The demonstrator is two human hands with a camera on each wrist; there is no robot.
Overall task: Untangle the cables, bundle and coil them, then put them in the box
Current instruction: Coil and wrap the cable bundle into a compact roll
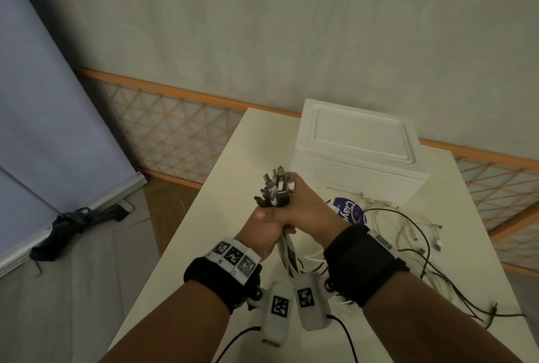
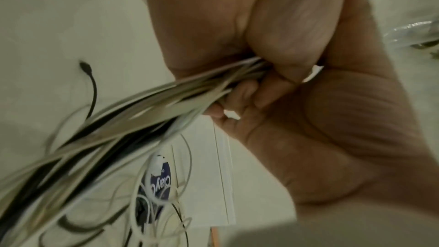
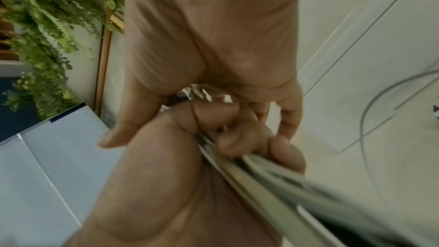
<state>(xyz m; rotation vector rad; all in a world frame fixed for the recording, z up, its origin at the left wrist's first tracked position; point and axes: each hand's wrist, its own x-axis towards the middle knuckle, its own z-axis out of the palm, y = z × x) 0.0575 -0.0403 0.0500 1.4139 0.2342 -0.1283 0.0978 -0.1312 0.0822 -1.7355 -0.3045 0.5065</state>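
Both hands hold one bundle of white and black cables (image 1: 287,249) upright above the white table (image 1: 210,217). My right hand (image 1: 306,211) grips it near the top, where a cluster of plugs (image 1: 275,187) sticks out. My left hand (image 1: 264,228) grips the same bundle just below, fingers curled round it. In the left wrist view the cables (image 2: 147,106) stream out of the fist toward the table. In the right wrist view the bundle (image 3: 273,181) runs down past both fists. The white box (image 1: 358,158) stands behind the hands, lid on.
The loose tails of the cables (image 1: 414,243) lie spread over the table's right side, ending near the right edge. A round purple label or lid (image 1: 347,209) lies in front of the box. A blue panel (image 1: 43,100) leans at the left beyond the table.
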